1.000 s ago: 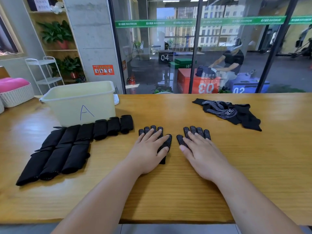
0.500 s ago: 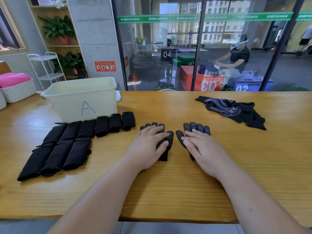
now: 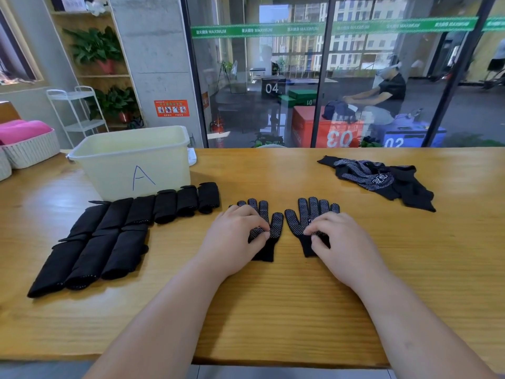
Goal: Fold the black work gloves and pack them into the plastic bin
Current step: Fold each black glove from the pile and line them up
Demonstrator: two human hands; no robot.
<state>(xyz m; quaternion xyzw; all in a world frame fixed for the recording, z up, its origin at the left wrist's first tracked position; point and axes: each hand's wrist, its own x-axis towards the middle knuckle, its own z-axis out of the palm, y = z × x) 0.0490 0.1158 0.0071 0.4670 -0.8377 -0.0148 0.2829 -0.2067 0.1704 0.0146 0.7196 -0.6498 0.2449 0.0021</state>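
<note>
Grained wooden table (image 3: 273, 310) — flat, dot-studded black gloves (image 3: 298, 220), left hand (image 3: 235, 236) and right hand (image 3: 338, 242) each pinching one.

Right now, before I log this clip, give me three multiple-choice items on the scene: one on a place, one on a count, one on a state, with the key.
1. Where are the folded gloves?
A. on the table, in front of the bin
B. inside it
C. on a shelf

2. How many gloves lie spread under the left hand and right hand?
A. one
B. two
C. four

3. Which way do their dotted sides face?
A. down
B. up
C. rolled inside

Key:
1 A: the black rows rest on the wood against the bin's front wall.
2 B: a left glove and a right glove, one per hand.
3 B: white dots show on their fingers.
</note>
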